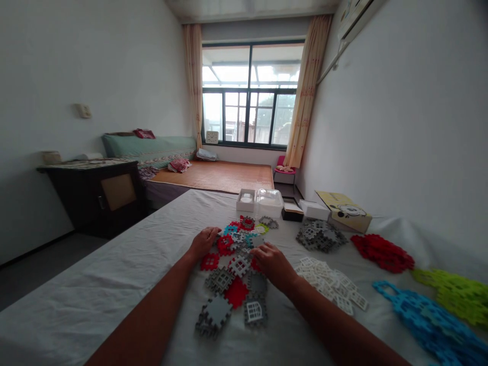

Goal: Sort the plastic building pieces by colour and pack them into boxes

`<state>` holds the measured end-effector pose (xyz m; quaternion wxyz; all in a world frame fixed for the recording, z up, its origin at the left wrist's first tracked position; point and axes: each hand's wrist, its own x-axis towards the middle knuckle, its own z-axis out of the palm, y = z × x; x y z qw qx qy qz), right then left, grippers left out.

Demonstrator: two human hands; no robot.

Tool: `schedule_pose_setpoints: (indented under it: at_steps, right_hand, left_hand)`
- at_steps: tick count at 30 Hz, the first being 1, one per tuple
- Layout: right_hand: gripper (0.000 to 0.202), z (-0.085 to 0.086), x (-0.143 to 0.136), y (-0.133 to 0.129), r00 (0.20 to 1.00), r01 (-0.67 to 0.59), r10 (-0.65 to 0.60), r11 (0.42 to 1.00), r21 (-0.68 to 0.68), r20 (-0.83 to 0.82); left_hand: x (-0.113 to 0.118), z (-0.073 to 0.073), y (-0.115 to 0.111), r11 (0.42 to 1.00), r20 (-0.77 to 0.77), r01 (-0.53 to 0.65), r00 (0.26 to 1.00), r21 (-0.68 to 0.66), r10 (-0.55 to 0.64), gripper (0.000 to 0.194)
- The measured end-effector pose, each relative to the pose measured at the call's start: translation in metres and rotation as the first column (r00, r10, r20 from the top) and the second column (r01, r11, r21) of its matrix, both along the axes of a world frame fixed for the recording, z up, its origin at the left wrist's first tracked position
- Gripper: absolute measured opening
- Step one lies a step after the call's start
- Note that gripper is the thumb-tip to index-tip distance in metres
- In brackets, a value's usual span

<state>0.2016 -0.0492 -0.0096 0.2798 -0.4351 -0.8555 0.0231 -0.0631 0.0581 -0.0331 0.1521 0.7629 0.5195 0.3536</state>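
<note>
In the lower centre of the frame I have both hands at a mixed pile of interlocking plastic tiles (239,266), spread on the cloth-covered bench (152,264). My left hand (206,242) rests at the pile's left edge, fingertips close together beside a cyan tile (230,230); I cannot tell whether that grip holds a piece. My right hand (270,260) comes in from the other side, fingers curled low over the pile next to a red tile (255,265); my knuckles hide whatever is under them, so I cannot tell there either. Having one hand on each side probably lets me steady loose pieces while reaching among them.

Toward the bottom of the pile, a grey stack (214,314) and a white window piece (254,310) lie nearest me. At right, the heaps look parted by colour, likely so each kind is easy to find: grey (320,236), red (381,252), white window pieces (331,283), blue (427,317) and lime (453,292). A clear plastic box (269,204) and a yellow carton (347,211) stand beyond, seemingly set back to leave working room.
</note>
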Motion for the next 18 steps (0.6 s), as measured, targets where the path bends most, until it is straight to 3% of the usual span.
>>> schedule_pose_setpoints:
  at_steps: [5,8,10,12,14,16,18]
  right_hand:
    - [0.02,0.011,0.026,0.014,0.932,0.151,-0.152,0.988,-0.029,-0.329]
    - [0.026,0.02,0.078,0.032,0.843,0.329,-0.317,0.943,-0.049,-0.434]
    - [0.027,0.021,0.121,0.042,0.735,0.524,-0.469,0.851,-0.031,-0.49]
    - [0.027,0.016,0.16,0.047,0.672,0.665,-0.575,0.746,0.038,-0.467]
    - [0.026,0.009,0.184,0.049,0.683,0.71,-0.63,0.692,0.132,-0.369]
    - [0.027,0.004,0.186,0.048,0.715,0.698,-0.649,0.684,0.213,-0.262]
    - [0.027,0.006,0.169,0.046,0.772,0.636,-0.606,0.73,0.251,-0.193]
  left_hand:
    - [0.001,0.001,-0.001,1.0,0.0,0.012,1.0,0.0,-0.012,0.045]
    - [0.001,0.003,-0.003,1.0,0.005,0.021,1.0,-0.011,-0.021,0.045]
    - [0.001,0.003,-0.003,1.0,0.009,0.02,1.0,-0.015,-0.02,0.046]
    - [0.001,0.004,-0.003,1.0,0.013,0.017,1.0,-0.018,-0.017,0.047]
    - [0.001,0.003,-0.003,1.0,0.014,0.014,1.0,-0.019,-0.014,0.047]
    - [0.001,0.002,-0.002,1.0,0.013,0.011,1.0,-0.016,-0.01,0.047]
    - [0.001,0.001,-0.001,1.0,0.011,0.012,1.0,-0.009,-0.012,0.047]
